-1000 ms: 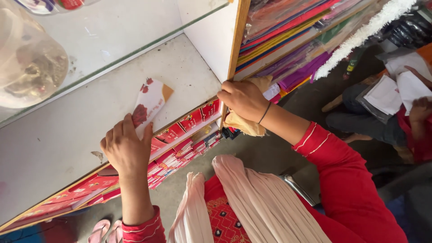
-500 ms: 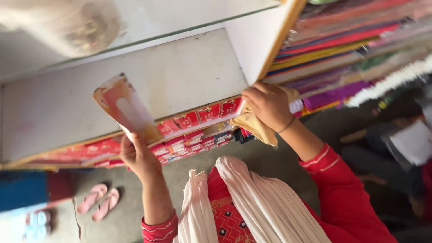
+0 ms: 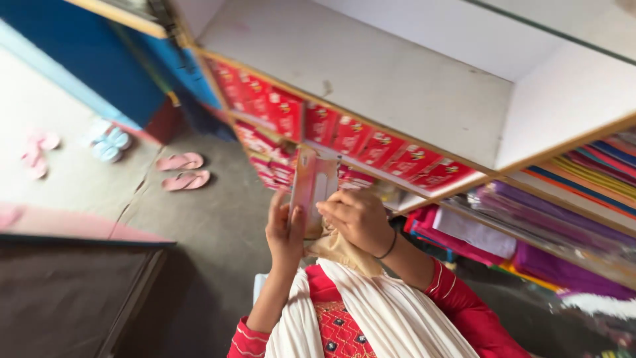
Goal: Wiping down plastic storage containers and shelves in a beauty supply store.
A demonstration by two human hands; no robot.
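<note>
Two hands, left [image 3: 283, 232] and right [image 3: 358, 219], both closed around one pink packet [image 3: 313, 189], one tan cloth [image 3: 338, 250] beneath.

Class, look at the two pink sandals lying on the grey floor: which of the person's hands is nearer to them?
Left. The left hand grips the pink packet on the side toward the pink sandals; the right hand lies beyond, farther away.

Only one view on my feed — the head-worn camera, looking steeply down the wearer's front. The frame is rolled: floor [image 3: 199, 252] runs along the left and bottom, white shelf unit [image 3: 411, 86] slants across the top right. Close range — the left hand [image 3: 283, 232] and right hand [image 3: 358, 220] sit just below centre, near the lens, red sleeves and white scarf [image 3: 377, 311] filling the bottom edge. Pink sandals [image 3: 182, 171] lie farther off, upper left. No second view to overlap with.
</note>
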